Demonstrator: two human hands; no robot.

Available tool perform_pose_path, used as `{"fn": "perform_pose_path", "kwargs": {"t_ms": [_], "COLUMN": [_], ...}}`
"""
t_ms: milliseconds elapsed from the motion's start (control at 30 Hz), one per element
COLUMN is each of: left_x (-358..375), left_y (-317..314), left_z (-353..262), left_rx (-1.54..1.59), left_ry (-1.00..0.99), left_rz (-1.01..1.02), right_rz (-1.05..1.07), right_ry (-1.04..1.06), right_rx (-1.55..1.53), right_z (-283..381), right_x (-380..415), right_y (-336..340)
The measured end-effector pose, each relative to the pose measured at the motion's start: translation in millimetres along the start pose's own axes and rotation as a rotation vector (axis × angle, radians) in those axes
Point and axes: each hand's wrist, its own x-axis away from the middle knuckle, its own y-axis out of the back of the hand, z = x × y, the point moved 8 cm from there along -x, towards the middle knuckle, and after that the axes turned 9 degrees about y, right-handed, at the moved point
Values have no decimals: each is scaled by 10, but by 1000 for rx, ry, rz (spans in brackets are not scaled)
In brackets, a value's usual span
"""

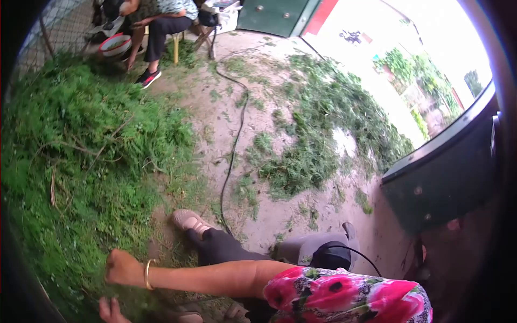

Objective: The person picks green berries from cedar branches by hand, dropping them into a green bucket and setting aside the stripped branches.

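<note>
Right hand [123,267], clenched into a fist, rests against the greens [81,161]. Left hand [111,310], below it, grip indeterminate.

A cable [235,141] runs between the greens heap [91,140] and scattered cuttings [318,134].

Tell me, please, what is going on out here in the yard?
A person sits on the ground beside a big pile of cut green plants. One hand, wearing a gold bangle, is closed in a fist at the pile's edge; the other hand rests just below it. More cuttings lie scattered over the dirt, crossed by a black cable. Another person sits further back by a red-rimmed bowl.
</note>
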Motion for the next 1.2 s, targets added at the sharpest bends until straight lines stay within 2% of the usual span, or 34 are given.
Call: {"fn": "perform_pose_path", "kwargs": {"t_ms": [33, 67, 100, 167, 233, 267, 300, 333, 367, 400, 433, 467, 500, 567, 600, 667, 700, 767, 800, 833, 933, 967, 1033, 1067, 1100, 1167, 1200], "left_x": [262, 370, 449, 416, 210, 70, -58, -198, -48, 258, 318, 211, 131, 31, -3, 6, 12, 3, -87, -96, -90, -102, -105, -89, -81, -66, -72], "left_y": [37, 0, -3, -3, 97, 90, 139, 114, -71, -135, -191, -294, -293, -287, -254, -150, -56, 76, 72, 121, -166, -134, -181, -163, -177, -180, -179], "left_z": [-384, -572, -689, -612, -330, -128, 337, 714, 318, -212, -357, -568, -470, -246, -175, -84, -41, 59, 235, 320, 213, 291, 349, 391, 368, 320, 402], "left_rx": [-403, -407, -385, -360, -93, 18, -61, 428, 520, -300, -319, -39, 224, 609, 607, 884, 883, 1046, 1177, 1175, 1724, 1724, 1826, 1837, 1836, 1865, 1764], "left_ry": [-36, -47, -21, 7, -257, -297, -988, -238, -81, -557, -622, -367, -221, 28, 45, 59, 59, 88, 161, 152, 359, 351, 179, 149, 148, 182, 169], "left_rz": [-169, -161, -174, -183, -306, -316, -290, -180, -154, -320, -299, -69, -40, -48, -90, -220, -246, -253, -202, -216, 168, 161, 481, 360, 358, 308, 335], "right_rz": [-10, 135, 283, 274, 279, 262, 265, 410, 327, 456, 536, 555, 555, 619, 576, 460, 394, 283, 244, 257, 249, 257, 394, 485, 487, 617, 619], "right_ry": [236, 187, 136, 145, 152, 245, 339, 361, 388, 341, 319, 421, 314, 460, 385, 205, 96, -169, -223, -218, -339, -336, -307, -273, -273, -310, -324], "right_rx": [125, 177, 226, 253, 284, 309, 312, 211, 165, 226, 294, 372, 361, 383, 275, 99, 33, -85, -191, -198, -268, -271, -338, -348, -350, -316, -336], "right_z": [155, 270, 374, 246, 164, 204, 247, 396, 492, 450, 516, 479, 493, 467, 502, 595, 565, 538, 454, 458, 426, 428, 454, 467, 473, 513, 478], "right_x": [44, 90, 149, 190, 203, 195, 200, 194, 198, 168, 171, 166, 157, 115, 106, 70, 37, 21, 0, -9, 66, 85, 147, 173, 188, 285, 301], "right_y": [23, 21, 1, -113, -133, -86, -89, -50, 57, 25, 10, -57, -39, -146, -135, 14, 50, 170, 202, 194, 140, 109, -24, -91, -101, -207, -232]}}
